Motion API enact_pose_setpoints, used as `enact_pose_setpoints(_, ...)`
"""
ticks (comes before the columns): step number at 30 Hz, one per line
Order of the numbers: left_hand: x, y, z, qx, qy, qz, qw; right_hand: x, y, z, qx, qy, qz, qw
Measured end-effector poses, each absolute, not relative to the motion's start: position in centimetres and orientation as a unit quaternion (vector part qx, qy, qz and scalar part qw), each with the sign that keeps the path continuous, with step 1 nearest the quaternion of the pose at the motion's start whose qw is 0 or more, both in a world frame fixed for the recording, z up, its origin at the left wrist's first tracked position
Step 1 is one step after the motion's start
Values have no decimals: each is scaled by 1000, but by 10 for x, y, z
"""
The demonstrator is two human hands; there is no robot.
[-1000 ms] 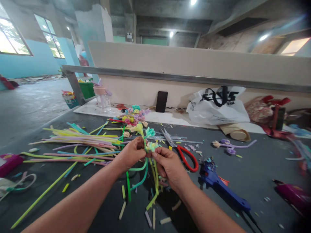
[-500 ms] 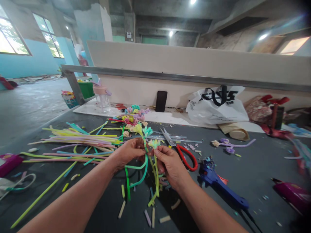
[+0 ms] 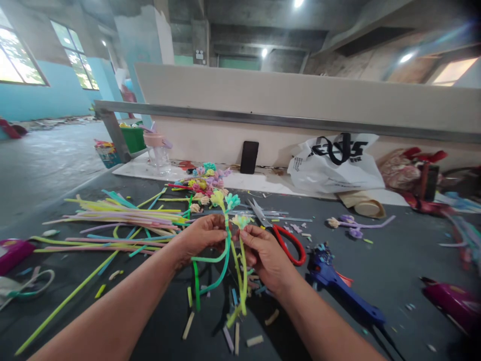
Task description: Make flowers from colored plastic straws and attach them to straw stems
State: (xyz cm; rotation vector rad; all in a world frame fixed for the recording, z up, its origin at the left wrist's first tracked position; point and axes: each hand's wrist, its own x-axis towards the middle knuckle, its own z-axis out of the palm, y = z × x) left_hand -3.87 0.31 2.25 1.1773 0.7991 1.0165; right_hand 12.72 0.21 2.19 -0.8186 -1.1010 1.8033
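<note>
My left hand (image 3: 211,234) pinches the stems of a pipe-cleaner flower pair, with a yellow bloom (image 3: 217,198) and a turquoise bloom (image 3: 232,201) above the fingers. Its green stems (image 3: 224,268) curve down and to the left below the hand. In my right hand (image 3: 259,248), thumb and fingers are closed on a pale yellow-green pipe-cleaner flower (image 3: 241,221), just under its head. Yellow-green stems (image 3: 243,286) hang from it toward the table. The two hands are close together, and the flowers are nearly side by side. Some fingertips are hidden behind the stems.
Loose pipe cleaners (image 3: 124,215) lie at left. Red-handled scissors (image 3: 278,230) and a blue glue gun (image 3: 345,291) are at right, with purple flowers (image 3: 355,231) beyond. A black phone (image 3: 249,157) leans at the back beside a white bag (image 3: 334,163). Cut scraps (image 3: 254,341) litter the front.
The blooms in my left hand have shifted slightly right and down. The stems under my right hand have swung a little lower. Both hands keep their hold.
</note>
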Motion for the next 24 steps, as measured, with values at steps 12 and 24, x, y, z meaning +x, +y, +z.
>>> enact_pose_setpoints(12, -28, -2, 18, 562, 451, 447, 531, 120, -2, 18, -351, -370, 725, 463)
enact_pose_setpoints(24, -24, -4, 13, 600, 537, 465, 368, 124, 4, 16, -315, -227, 801, 455)
